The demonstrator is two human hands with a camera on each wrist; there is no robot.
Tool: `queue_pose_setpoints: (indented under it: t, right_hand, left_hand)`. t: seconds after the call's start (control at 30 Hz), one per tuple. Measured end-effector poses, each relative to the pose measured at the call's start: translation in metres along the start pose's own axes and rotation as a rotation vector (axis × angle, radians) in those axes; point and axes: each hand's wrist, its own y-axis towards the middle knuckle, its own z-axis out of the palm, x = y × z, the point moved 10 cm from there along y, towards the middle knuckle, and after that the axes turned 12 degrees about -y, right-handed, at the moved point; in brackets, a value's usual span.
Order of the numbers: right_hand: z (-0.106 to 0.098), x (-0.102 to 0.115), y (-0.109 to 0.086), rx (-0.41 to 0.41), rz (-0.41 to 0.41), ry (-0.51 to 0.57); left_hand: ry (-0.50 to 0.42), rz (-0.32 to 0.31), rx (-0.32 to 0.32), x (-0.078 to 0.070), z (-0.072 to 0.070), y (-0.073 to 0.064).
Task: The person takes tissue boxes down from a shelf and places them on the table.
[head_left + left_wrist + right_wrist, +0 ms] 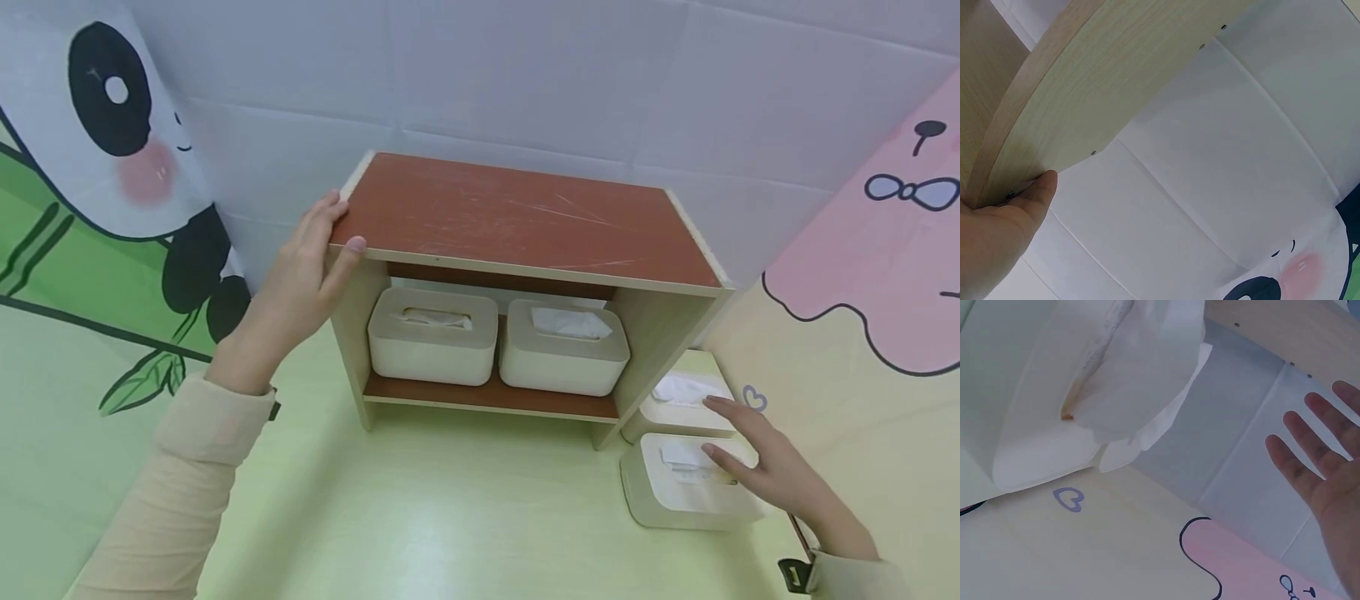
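Note:
A small wooden shelf (517,217) with a scratched red-brown top stands against the back wall. My left hand (300,267) grips its top left corner, the thumb at the front edge and the fingers along the side panel (1085,81). Two cream tissue boxes, a left one (432,354) and a right one (562,358), sit side by side on the shelf's lower board. My right hand (780,467) is spread over two more tissue boxes beside the shelf, a front one (660,496) and a rear one (652,417). Nothing is in its fingers (1297,462).
The pale table surface (450,500) stretches in front of the shelf. A grey-white sheet (510,83) covers the back wall. At the left is a panda print (150,217); at the right, a pink cartoon print (885,267) rises close behind the loose boxes.

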Motion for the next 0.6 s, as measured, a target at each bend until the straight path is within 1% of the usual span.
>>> queue_pose_setpoints:
  t: [0.13,0.27,0.4,0.53,0.6]
  right_hand:
    - [-0.005,0.019,0.010,-0.041,-0.054,0.010]
    - [-0.005,0.040,0.021,-0.072,-0.129,0.008]
    - [-0.003,0.056,0.031,-0.068,-0.182,0.013]
    - [0.001,0.073,0.041,-0.045,-0.220,0.023]
    - [0.003,0.081,0.046,-0.046,-0.238,0.028]
  left_hand:
    - [0.000,-0.012,0.007,0.001,0.001,0.000]
    - [0.000,-0.016,0.008,0.001,0.001,0.000]
    - [-0.002,-0.015,0.005,0.001,0.001,0.000]
    - [0.002,-0.011,-0.001,0.001,0.000,0.000]
    - [0.006,-0.010,-0.002,0.001,0.001,0.000]
